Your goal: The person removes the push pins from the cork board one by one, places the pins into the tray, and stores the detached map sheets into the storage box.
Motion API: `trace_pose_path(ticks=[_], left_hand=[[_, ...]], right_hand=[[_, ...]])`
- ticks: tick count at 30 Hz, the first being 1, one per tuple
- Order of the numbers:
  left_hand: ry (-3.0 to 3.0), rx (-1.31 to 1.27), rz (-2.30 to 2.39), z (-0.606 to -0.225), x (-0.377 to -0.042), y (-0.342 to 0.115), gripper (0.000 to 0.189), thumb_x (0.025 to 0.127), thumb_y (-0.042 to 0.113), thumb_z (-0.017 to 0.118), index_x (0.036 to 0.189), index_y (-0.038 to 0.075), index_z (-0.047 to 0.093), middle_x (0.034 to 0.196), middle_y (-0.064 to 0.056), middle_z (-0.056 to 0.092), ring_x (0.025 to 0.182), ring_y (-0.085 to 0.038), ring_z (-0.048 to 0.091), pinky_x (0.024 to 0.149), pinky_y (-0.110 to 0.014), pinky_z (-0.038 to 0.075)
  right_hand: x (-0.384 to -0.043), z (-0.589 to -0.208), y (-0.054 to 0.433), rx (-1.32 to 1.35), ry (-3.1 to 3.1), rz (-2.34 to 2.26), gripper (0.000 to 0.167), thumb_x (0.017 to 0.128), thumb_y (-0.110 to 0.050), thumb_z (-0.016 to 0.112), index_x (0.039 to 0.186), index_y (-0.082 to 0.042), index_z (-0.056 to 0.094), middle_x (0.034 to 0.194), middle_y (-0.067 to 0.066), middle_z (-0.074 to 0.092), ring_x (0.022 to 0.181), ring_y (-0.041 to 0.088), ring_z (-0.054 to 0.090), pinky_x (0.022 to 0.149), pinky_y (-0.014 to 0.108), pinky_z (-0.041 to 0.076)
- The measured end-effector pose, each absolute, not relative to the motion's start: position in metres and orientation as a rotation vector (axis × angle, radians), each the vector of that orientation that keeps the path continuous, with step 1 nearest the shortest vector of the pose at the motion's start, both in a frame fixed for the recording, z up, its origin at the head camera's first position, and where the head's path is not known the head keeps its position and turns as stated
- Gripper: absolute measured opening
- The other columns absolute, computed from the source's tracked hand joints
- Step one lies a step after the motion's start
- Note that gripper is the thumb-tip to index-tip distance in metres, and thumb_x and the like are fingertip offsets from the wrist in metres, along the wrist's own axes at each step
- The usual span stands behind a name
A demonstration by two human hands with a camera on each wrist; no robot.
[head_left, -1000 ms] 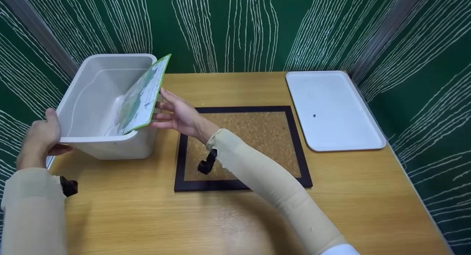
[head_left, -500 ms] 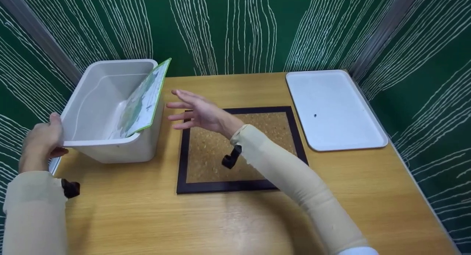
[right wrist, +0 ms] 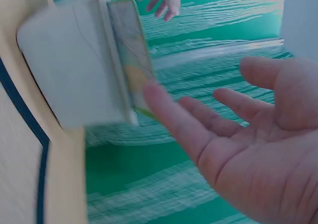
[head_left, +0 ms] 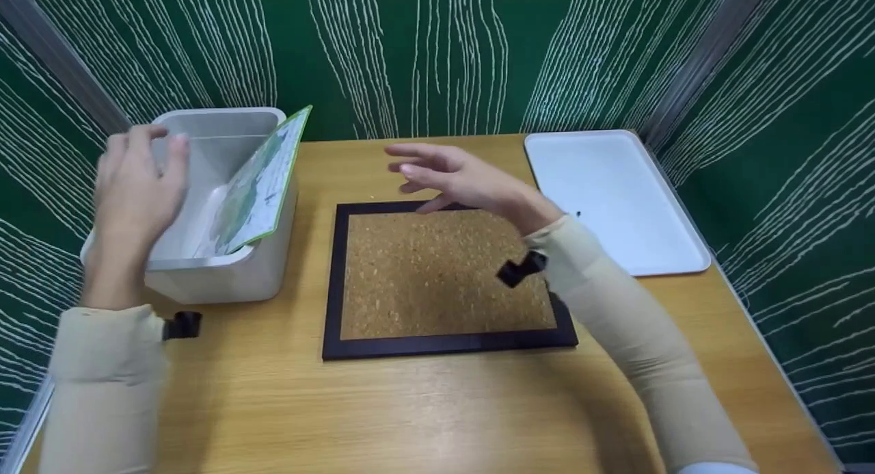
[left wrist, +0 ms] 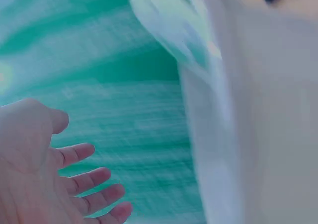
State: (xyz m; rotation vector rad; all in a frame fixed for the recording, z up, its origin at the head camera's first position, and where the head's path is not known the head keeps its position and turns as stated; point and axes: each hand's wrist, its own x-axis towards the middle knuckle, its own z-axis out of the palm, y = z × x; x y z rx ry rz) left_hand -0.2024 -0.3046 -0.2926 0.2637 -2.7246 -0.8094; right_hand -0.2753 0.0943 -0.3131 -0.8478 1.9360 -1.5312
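A white plastic bin point(head_left: 219, 279) stands at the back left of the table. Inside it leans a thin rectangular panel point(head_left: 263, 193) with a printed picture and a green edge, its upper end sticking out past the right rim. My left hand point(head_left: 137, 193) hovers over the bin's left side, fingers loosely spread; the left wrist view shows that hand point(left wrist: 39, 174) apart from the bin wall point(left wrist: 273, 110) with nothing in it. Above the far edge of a dark-framed cork board point(head_left: 444, 275) is my right hand point(head_left: 465, 176), its fingers extended and holding nothing.
A white tray point(head_left: 615, 193) with a small dark spot lies at the back right of the wooden table point(head_left: 410, 412). Green walls point(head_left: 465, 50) with white streaks close in the back and both sides.
My right hand has left the panel and moved right over the cork board. My left hand has let go of the bin's rim and risen. The panel stays leaning in the bin.
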Motion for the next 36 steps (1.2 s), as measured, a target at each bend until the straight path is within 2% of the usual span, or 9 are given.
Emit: trace_pose_path(ticks=[2,7,12,15,16,20,22,29,36], left_hand=[[-2.679,0.18,-0.787,-0.286,-0.2,-0.281,0.067,0.104,0.055,0.034,0.159,0.016,0.033,0.162,-0.014,0.03,0.146,-0.037,0.028,0.118,-0.062,0.021],[-2.558,-0.015,-0.721,-0.276,-0.196,-0.23,0.059,0.105,0.05,0.042,0.154,0.017,0.043,0.156,-0.011,0.038,0.143,-0.03,0.034,0.119,-0.05,0.025],[-2.465,-0.211,-0.657,-0.281,-0.2,-0.189,0.054,0.106,0.048,0.046,0.15,0.017,0.05,0.155,-0.015,0.04,0.143,-0.032,0.036,0.117,-0.052,0.028],[-2.475,-0.286,-0.618,-0.29,-0.204,-0.171,0.056,0.106,0.05,0.044,0.151,0.016,0.049,0.157,-0.017,0.039,0.144,-0.033,0.034,0.116,-0.055,0.028],[-2.484,-0.306,-0.603,-0.294,-0.206,-0.166,0.057,0.106,0.05,0.044,0.151,0.016,0.048,0.157,-0.017,0.038,0.145,-0.034,0.034,0.116,-0.056,0.028],[-2.525,-0.351,-0.527,-0.314,-0.214,-0.149,0.058,0.107,0.049,0.042,0.152,0.014,0.047,0.158,-0.02,0.037,0.147,-0.039,0.031,0.116,-0.06,0.027],[-2.53,-0.381,-0.489,-0.326,-0.218,-0.143,0.056,0.107,0.047,0.043,0.152,0.012,0.047,0.157,-0.022,0.037,0.147,-0.042,0.03,0.116,-0.061,0.027],[-2.56,-0.512,-0.387,-0.369,-0.23,-0.132,0.054,0.107,0.04,0.047,0.154,0.012,0.045,0.159,-0.023,0.035,0.149,-0.044,0.025,0.118,-0.06,0.024],[-2.716,-0.499,-0.373,-0.404,-0.241,-0.132,0.056,0.109,0.041,0.039,0.158,0.015,0.038,0.164,-0.02,0.025,0.152,-0.043,0.014,0.121,-0.058,0.015]], right_hand=[[-0.273,-0.306,0.113,-0.902,2.061,-1.473,0.059,0.106,-0.037,0.054,0.158,-0.019,0.036,0.157,0.005,0.043,0.132,0.024,0.054,0.097,0.044,0.054],[-0.267,-0.294,0.163,-1.02,2.437,-1.32,0.054,0.106,-0.036,0.053,0.156,-0.019,0.04,0.157,0.002,0.044,0.127,0.023,0.057,0.099,0.045,0.052],[-0.264,-0.294,0.209,-1.089,2.831,-1.104,0.052,0.107,-0.032,0.051,0.155,-0.015,0.042,0.158,0.005,0.042,0.134,0.027,0.051,0.103,0.051,0.048],[-0.263,-0.3,0.233,-1.035,3.029,-0.964,0.051,0.107,-0.034,0.052,0.155,-0.019,0.044,0.157,0.006,0.042,0.133,0.029,0.052,0.097,0.052,0.052],[-0.262,-0.303,0.24,-1.002,3.082,-0.92,0.051,0.107,-0.036,0.052,0.155,-0.02,0.045,0.158,0.006,0.043,0.134,0.03,0.052,0.1,0.053,0.05],[-0.263,-0.318,0.267,-0.886,3.214,-0.777,0.052,0.106,-0.039,0.054,0.153,-0.018,0.047,0.156,0.011,0.044,0.139,0.034,0.044,0.11,0.058,0.038],[-0.263,-0.328,0.279,-0.831,3.236,-0.735,0.053,0.106,-0.039,0.054,0.153,-0.015,0.047,0.156,0.014,0.043,0.144,0.037,0.037,0.116,0.061,0.028],[-0.268,-0.361,0.309,-0.653,3.307,-0.59,0.057,0.105,-0.042,0.053,0.152,-0.009,0.048,0.156,0.022,0.041,0.144,0.043,0.035,0.116,0.062,0.025],[-0.272,-0.391,0.327,-0.546,3.311,-0.528,0.059,0.106,-0.045,0.051,0.149,-0.004,0.05,0.157,0.025,0.038,0.144,0.05,0.03,0.113,0.067,0.025]])
